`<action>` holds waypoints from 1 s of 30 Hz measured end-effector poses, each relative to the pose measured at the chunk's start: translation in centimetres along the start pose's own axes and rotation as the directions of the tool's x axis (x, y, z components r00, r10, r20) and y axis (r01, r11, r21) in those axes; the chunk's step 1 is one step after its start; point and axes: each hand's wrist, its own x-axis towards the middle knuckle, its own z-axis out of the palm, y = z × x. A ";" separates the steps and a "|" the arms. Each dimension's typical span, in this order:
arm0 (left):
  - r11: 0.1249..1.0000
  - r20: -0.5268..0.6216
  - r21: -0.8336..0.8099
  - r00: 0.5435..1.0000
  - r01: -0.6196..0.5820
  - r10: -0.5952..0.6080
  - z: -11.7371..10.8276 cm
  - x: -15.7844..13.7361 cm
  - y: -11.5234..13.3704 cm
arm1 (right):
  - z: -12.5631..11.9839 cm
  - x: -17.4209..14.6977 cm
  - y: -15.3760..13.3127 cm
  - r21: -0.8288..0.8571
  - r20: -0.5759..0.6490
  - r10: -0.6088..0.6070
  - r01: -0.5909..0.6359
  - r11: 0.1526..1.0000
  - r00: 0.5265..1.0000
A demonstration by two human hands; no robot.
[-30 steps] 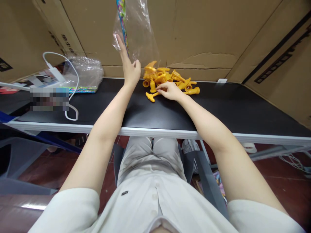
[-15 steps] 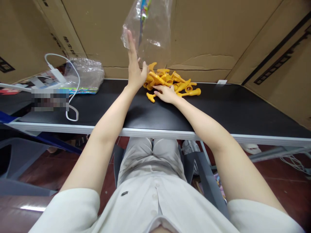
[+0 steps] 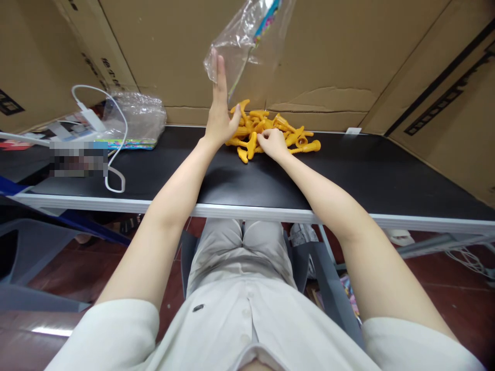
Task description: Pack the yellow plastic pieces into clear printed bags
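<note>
My left hand (image 3: 221, 118) is raised at the left side of a pile of yellow plastic pieces (image 3: 284, 122), its fingers stretched upward. A clear plastic bag (image 3: 247, 38) with a colourful printed strip is held up at those fingertips; how they grip it is hard to see. Low at the front of the pile, my right hand (image 3: 275, 143) is closed, fingers curled. It pinches a yellow plastic piece (image 3: 252, 146) with a curved crosswise end; part of that piece is hidden among the others. Several pieces have stems and cup-like ends.
The pile lies on a black tabletop (image 3: 367, 170) with a pale metal edge, against cardboard walls (image 3: 328, 51). On the left are a folded clear plastic bag (image 3: 135, 121), a white cable (image 3: 124, 123) with a plug, and papers. A small white tag (image 3: 353, 131) sits at the back edge.
The bag has swung right, and my left hand has shifted slightly right with it. My right hand's fingers have gone from spread over the pile to closed on a yellow piece.
</note>
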 end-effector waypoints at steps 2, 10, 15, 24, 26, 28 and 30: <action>0.996 -0.075 0.082 0.996 -0.034 0.040 0.3 0.0 0.0 | -0.4 -0.2 -0.5 -0.046 -0.007 0.083 -0.084 0.995 0.996; 0.990 -0.094 0.104 0.990 -0.096 0.106 1.2 -0.1 -0.8 | -2.0 -1.6 -2.1 -0.070 -0.032 -0.186 0.184 0.980 0.982; 0.984 -0.059 0.008 0.982 -0.178 0.178 1.3 0.6 -1.7 | -1.8 -1.8 -2.4 -0.110 0.204 -0.371 0.398 0.911 0.906; 0.962 -0.101 -0.248 0.985 0.115 -0.143 1.1 0.2 0.8 | -1.5 0.1 0.3 0.214 0.037 -0.165 0.154 0.965 0.986; 0.907 -0.108 -0.339 0.947 0.249 -0.301 1.1 0.4 1.6 | -1.9 0.6 0.8 0.461 -0.014 -0.010 0.015 0.887 1.000; 0.828 -0.109 -0.417 0.883 0.376 -0.456 1.2 0.6 2.2 | -2.6 0.9 0.8 0.666 -0.023 0.142 -0.091 0.740 0.990; 0.758 -0.097 -0.459 0.822 0.463 -0.561 1.2 0.8 2.4 | -3.5 1.0 0.5 0.800 -0.002 0.250 -0.148 0.582 0.968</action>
